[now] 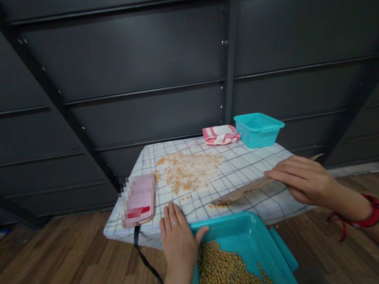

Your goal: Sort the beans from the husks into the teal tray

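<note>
My right hand (299, 179) grips a thin, flat brown piece (244, 190) that looks like cardboard, tilted with its lower left edge at the cloth. A small row of yellow beans (218, 205) lies at that edge. My left hand (178, 236) rests palm down at the table's near edge, fingers stretched, thumb over the rim of a teal basin (222, 221). Inside the basin is a heap of round yellowish beans (229, 271). Farther back on the checked cloth (237, 168), more beans lie scattered among fine pale bits (188, 169).
A pink phone (140, 196), partly blurred out, lies at the table's left with a black strap (143, 256) hanging down. At the back right are a folded pink-and-white striped cloth (220, 134) and a second teal tub (260, 130). A dark panelled wall (144, 47) stands behind the table.
</note>
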### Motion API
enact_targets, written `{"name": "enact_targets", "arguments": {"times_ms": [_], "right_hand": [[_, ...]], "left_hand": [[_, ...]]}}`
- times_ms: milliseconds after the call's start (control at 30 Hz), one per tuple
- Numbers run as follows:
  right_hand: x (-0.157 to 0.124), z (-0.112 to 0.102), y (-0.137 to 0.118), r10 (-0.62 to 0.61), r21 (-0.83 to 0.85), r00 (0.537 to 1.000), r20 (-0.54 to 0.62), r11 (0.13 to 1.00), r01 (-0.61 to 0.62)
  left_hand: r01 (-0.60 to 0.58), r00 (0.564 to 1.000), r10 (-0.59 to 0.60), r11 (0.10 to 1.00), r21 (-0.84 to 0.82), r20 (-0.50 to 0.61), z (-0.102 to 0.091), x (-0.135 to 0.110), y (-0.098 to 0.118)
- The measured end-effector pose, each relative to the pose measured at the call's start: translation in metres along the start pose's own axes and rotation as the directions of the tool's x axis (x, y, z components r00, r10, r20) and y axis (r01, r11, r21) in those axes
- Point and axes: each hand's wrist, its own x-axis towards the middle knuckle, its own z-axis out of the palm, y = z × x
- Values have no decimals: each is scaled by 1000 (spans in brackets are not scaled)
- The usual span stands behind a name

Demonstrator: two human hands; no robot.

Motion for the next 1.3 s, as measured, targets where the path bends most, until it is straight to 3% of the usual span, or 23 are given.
{"name": "enact_targets", "arguments": {"times_ms": [267, 733, 967, 1300], "right_hand": [[1, 13, 10, -4, -30, 1000, -23, 1000, 3], [4, 15, 6, 19, -62, 999, -28, 998, -21], [9, 16, -12, 27, 0, 1000, 14, 1000, -27], [19, -3, -34, 42, -12, 996, 74, 999, -42]], "left_hand": [[4, 1000, -4, 1000, 14, 2, -2, -4, 1], [-13, 1000, 13, 999, 43, -4, -2, -3, 1], [-1, 1000, 1, 999, 45, -8, -3, 0, 2], [14, 999, -15, 1000, 26, 35, -5, -1, 0]]}}
